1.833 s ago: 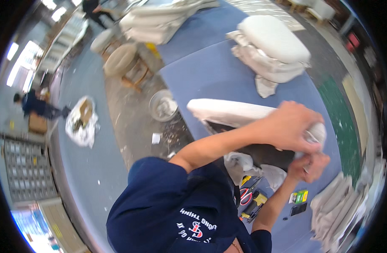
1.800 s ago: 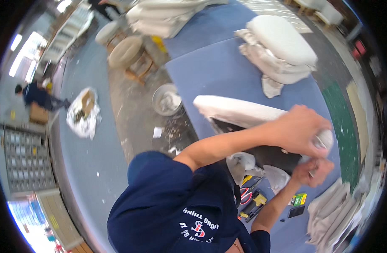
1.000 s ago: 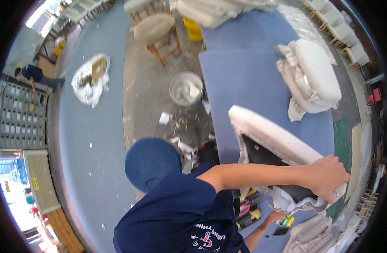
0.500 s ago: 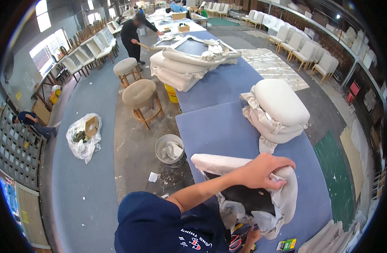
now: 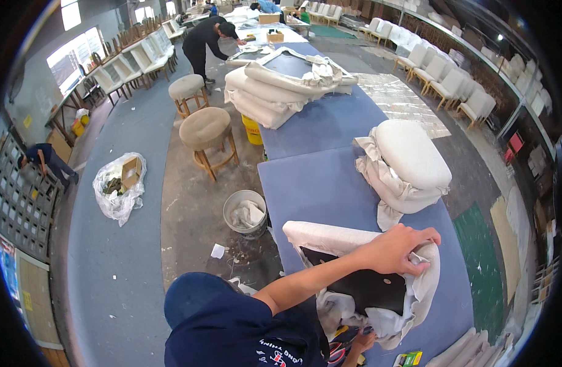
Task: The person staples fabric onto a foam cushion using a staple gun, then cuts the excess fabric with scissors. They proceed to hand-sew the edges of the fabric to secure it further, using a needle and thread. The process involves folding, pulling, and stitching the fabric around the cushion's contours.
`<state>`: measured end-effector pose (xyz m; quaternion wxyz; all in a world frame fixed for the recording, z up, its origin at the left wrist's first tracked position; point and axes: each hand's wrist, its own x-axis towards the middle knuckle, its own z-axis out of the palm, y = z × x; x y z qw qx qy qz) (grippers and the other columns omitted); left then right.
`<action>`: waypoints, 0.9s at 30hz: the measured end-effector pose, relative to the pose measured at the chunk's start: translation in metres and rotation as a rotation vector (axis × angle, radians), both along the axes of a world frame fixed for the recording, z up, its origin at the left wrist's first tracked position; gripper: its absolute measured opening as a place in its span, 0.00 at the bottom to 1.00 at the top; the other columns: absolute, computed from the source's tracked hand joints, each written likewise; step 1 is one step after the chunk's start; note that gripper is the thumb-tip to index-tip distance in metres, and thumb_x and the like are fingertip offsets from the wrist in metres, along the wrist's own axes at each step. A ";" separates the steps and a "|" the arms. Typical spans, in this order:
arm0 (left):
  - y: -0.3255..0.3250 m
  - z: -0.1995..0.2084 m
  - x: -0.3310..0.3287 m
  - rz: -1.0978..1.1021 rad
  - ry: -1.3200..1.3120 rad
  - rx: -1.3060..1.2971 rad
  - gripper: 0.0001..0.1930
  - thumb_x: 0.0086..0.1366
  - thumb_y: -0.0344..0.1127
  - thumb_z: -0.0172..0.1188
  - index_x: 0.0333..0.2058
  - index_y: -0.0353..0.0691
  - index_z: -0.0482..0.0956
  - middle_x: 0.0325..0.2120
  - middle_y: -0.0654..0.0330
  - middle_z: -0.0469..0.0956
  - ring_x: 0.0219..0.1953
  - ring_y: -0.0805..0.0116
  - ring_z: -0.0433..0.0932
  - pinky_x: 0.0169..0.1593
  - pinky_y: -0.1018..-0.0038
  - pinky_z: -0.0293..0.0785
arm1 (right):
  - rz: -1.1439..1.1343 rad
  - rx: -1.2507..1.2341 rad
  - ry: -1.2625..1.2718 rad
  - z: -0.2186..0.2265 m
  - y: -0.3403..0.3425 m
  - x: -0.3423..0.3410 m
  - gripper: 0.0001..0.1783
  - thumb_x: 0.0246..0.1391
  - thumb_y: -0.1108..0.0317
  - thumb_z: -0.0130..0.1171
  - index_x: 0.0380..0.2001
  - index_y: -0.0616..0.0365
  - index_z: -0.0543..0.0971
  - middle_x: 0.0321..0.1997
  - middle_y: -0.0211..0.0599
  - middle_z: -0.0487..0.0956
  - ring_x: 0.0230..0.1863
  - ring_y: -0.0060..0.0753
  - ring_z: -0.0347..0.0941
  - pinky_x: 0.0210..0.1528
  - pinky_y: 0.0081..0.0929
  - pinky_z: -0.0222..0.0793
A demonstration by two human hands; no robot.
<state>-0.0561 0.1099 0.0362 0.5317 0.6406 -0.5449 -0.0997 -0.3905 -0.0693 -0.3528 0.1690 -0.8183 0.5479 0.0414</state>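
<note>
A seat cushion (image 5: 330, 235) with cream cloth and a black underside is tipped up on the blue table in front of me. My left hand (image 5: 398, 249) is closed on the cloth cover (image 5: 429, 269) at its far right edge, thumb and fingers pinching the folded fabric. Loose cloth bunches along the cushion's near side. Just below it, my right hand (image 5: 362, 341) is partly hidden, with its fingers curled; what it holds cannot be made out. Close to that hand are scissors (image 5: 337, 353) with red handles. A small green-and-yellow box (image 5: 409, 359) lies on the table near the lower edge.
Covered cushions (image 5: 409, 165) are stacked farther along the blue table (image 5: 311, 177), and a larger pile (image 5: 262, 98) stands beyond. Left of the table are a bucket (image 5: 245, 229), two round stools (image 5: 204, 128) and a plastic bag (image 5: 119, 202). A co-worker (image 5: 204, 43) bends over the far table.
My left hand keeps its hold on the cloth; the cushion stays tipped up. The view has shifted slightly. The far co-worker has bent lower over the table.
</note>
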 end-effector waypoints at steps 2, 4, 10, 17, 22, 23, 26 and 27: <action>0.005 -0.007 0.000 0.015 0.010 -0.034 0.28 0.57 0.40 0.66 0.55 0.44 0.68 0.38 0.55 0.83 0.31 0.52 0.81 0.38 0.66 0.75 | 0.042 -0.049 -0.094 -0.009 -0.006 -0.006 0.44 0.48 0.58 0.72 0.66 0.59 0.67 0.67 0.56 0.70 0.66 0.59 0.67 0.65 0.46 0.66; 0.007 -0.009 -0.001 0.012 0.052 -0.123 0.30 0.56 0.39 0.66 0.57 0.45 0.68 0.40 0.56 0.84 0.32 0.53 0.82 0.39 0.67 0.76 | 0.080 -0.153 -0.275 -0.029 -0.022 -0.023 0.44 0.50 0.57 0.71 0.67 0.59 0.66 0.68 0.57 0.69 0.67 0.60 0.66 0.65 0.46 0.65; 0.019 -0.006 0.004 -0.021 0.081 -0.181 0.37 0.55 0.32 0.65 0.65 0.42 0.65 0.46 0.57 0.84 0.39 0.66 0.83 0.46 0.72 0.77 | 0.106 -0.356 -0.108 -0.049 -0.070 -0.061 0.38 0.61 0.54 0.59 0.71 0.56 0.63 0.72 0.55 0.66 0.71 0.60 0.62 0.70 0.46 0.59; 0.017 -0.002 0.011 -0.032 0.094 -0.155 0.29 0.57 0.29 0.63 0.60 0.39 0.73 0.50 0.56 0.81 0.49 0.67 0.80 0.57 0.70 0.73 | 0.123 -0.195 -0.535 -0.024 -0.048 -0.039 0.33 0.63 0.53 0.55 0.69 0.54 0.67 0.71 0.53 0.67 0.67 0.60 0.66 0.63 0.49 0.67; -0.011 -0.025 0.030 0.110 0.045 -0.168 0.24 0.58 0.35 0.67 0.54 0.42 0.78 0.46 0.55 0.82 0.48 0.66 0.81 0.56 0.69 0.74 | 0.422 -0.116 0.159 0.024 -0.007 -0.015 0.14 0.57 0.57 0.60 0.34 0.54 0.87 0.39 0.45 0.85 0.42 0.54 0.82 0.47 0.45 0.77; -0.021 -0.027 0.032 0.100 0.077 -0.192 0.21 0.58 0.40 0.67 0.50 0.43 0.81 0.43 0.55 0.83 0.45 0.67 0.81 0.53 0.70 0.76 | 0.591 -0.110 -0.126 0.043 0.020 -0.010 0.15 0.58 0.57 0.60 0.35 0.56 0.86 0.37 0.47 0.85 0.40 0.55 0.81 0.45 0.48 0.76; -0.047 -0.052 0.037 0.223 -0.045 -0.269 0.29 0.54 0.56 0.69 0.50 0.44 0.83 0.45 0.51 0.85 0.48 0.51 0.83 0.52 0.60 0.77 | 0.911 0.489 -0.120 0.113 0.109 0.093 0.17 0.63 0.57 0.58 0.44 0.60 0.83 0.35 0.52 0.84 0.41 0.57 0.80 0.44 0.43 0.74; -0.078 -0.052 0.033 0.222 -0.073 -0.239 0.34 0.51 0.62 0.68 0.50 0.45 0.84 0.46 0.51 0.84 0.49 0.49 0.82 0.53 0.58 0.77 | 1.373 0.094 -0.522 0.056 0.106 0.097 0.18 0.65 0.58 0.57 0.49 0.58 0.82 0.30 0.54 0.82 0.36 0.54 0.80 0.39 0.39 0.73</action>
